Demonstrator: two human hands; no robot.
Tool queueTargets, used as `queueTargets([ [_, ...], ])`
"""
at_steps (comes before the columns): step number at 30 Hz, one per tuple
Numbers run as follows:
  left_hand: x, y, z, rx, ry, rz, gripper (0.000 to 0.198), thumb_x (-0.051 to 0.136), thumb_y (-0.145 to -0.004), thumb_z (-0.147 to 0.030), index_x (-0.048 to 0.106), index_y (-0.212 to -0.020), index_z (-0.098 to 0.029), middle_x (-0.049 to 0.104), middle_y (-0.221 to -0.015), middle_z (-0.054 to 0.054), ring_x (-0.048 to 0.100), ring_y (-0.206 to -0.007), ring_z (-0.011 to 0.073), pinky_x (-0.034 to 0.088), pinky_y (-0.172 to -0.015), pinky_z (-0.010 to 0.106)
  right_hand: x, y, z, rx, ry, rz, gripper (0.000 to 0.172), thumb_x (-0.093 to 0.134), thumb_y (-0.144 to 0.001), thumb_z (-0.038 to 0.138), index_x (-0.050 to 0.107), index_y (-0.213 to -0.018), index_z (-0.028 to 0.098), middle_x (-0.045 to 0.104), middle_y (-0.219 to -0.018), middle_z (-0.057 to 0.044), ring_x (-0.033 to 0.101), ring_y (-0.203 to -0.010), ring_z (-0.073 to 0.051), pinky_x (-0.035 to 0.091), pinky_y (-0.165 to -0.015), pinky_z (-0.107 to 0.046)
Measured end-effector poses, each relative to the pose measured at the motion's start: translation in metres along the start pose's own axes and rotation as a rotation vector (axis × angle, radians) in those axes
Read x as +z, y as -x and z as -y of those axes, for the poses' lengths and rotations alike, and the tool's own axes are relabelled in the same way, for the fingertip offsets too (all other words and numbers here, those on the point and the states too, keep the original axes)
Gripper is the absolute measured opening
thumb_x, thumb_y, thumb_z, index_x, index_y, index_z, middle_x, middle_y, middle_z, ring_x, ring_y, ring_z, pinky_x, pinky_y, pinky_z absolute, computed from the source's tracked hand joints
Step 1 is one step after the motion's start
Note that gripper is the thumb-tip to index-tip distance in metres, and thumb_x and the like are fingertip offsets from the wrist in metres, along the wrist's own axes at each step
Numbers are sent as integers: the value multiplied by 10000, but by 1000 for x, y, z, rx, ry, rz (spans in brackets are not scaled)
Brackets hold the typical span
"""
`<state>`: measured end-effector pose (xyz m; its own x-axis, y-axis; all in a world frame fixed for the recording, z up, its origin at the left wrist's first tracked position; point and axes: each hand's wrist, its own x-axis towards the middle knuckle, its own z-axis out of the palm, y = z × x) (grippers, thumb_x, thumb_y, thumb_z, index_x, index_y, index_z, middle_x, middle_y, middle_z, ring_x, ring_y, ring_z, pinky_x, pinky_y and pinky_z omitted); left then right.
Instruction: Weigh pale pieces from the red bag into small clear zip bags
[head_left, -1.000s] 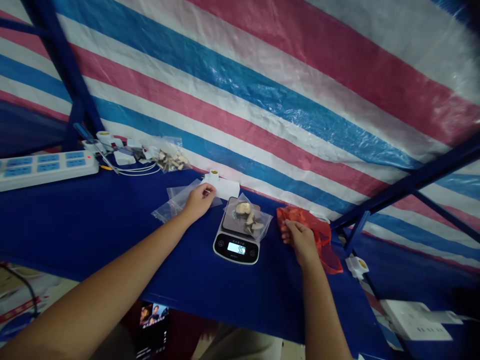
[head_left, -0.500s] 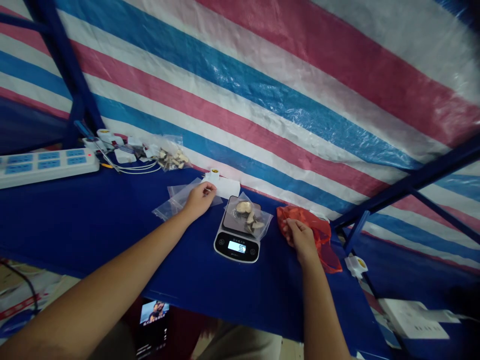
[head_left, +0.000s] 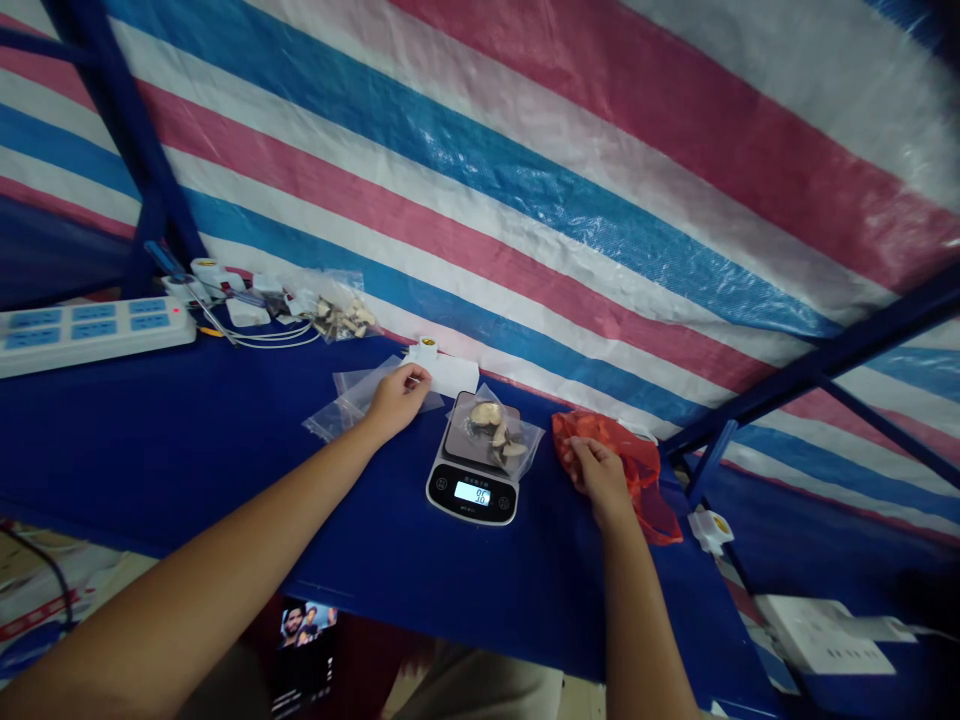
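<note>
Striped tarpaulin wall (head_left: pixel 525 180) behind a blue table (head_left: pixel 187 450).

Bright, even light fills the view with no source in sight; glare glints along the creases of the striped tarpaulin (head_left: pixel 525 200); shadows stay soft and faint; the wide lens bends straight lines towards the edges; the top right corner falls dark and smeared; the scale's display (head_left: pixel 472 492) glows, its digits slightly blurred.
</note>
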<state>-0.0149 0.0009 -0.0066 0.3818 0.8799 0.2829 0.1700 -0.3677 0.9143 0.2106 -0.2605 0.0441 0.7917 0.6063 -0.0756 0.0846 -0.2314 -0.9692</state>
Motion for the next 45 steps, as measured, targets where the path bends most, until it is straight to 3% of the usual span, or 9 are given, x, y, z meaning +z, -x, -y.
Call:
queueTargets([
  [6,-1,4,-4,21,11,37,275,594,-799,-452,622,-904,-200,689,-944,46,611,-781,178,484,-699,319,2,3,3,5,-2,50,504,765,-613,642,665,-774,175,585,-616,10,429,-411,-78,239,-369,-201],
  [8,-3,10,-9,106,-6,141,458,661,-768,-521,607,-1097,-207,670,-1138,72,636,-937,208,512,-772,338,3,5,4,3,1,80,522,767,-617,665,660,-753,174,578,-605,8,427,-413,-78,230,-370,-201],
  [11,-7,19,-15,289,-124,398,916,798,-647,-587,429,-1419,-260,486,-1467,116,547,-1254,289,491,-1006,430,5,6,5,2,7,107,545,770,-617,687,664,-760,172,577,-609,7,436,-418,-80,229,-374,-201],
  [14,-8,22,-17,330,-211,501,1070,820,-616,-623,326,-1504,-287,375,-1552,138,460,-1366,341,430,-1109,501,5,7,5,5,13,109,561,769,-614,698,669,-783,172,580,-623,8,448,-426,-84,231,-375,-197],
  [32,-9,22,-17,311,-163,498,1033,835,-604,-581,386,-1488,-290,434,-1518,147,497,-1332,355,450,-1065,484,6,7,7,-8,38,118,549,756,-622,695,669,-775,176,589,-623,1,456,-425,-92,227,-373,-206],
  [35,-8,20,-16,283,-77,481,918,778,-678,-600,415,-1455,-273,481,-1480,134,515,-1301,316,454,-1042,446,5,7,6,-10,37,120,559,752,-628,704,668,-780,173,582,-621,6,454,-426,-89,226,-373,-200],
  [40,-4,8,-9,35,220,216,606,439,-875,-698,552,-1217,-211,650,-1191,106,603,-1063,229,497,-846,363,4,5,4,-15,27,119,552,744,-650,706,665,-789,178,581,-620,9,451,-432,-91,233,-372,-202],
  [45,-2,0,-7,-13,238,175,582,388,-862,-722,634,-920,-198,682,-1004,98,612,-944,221,481,-729,337,4,6,4,-14,30,121,534,748,-652,689,668,-783,177,581,-615,7,453,-433,-91,235,-372,-201],
])
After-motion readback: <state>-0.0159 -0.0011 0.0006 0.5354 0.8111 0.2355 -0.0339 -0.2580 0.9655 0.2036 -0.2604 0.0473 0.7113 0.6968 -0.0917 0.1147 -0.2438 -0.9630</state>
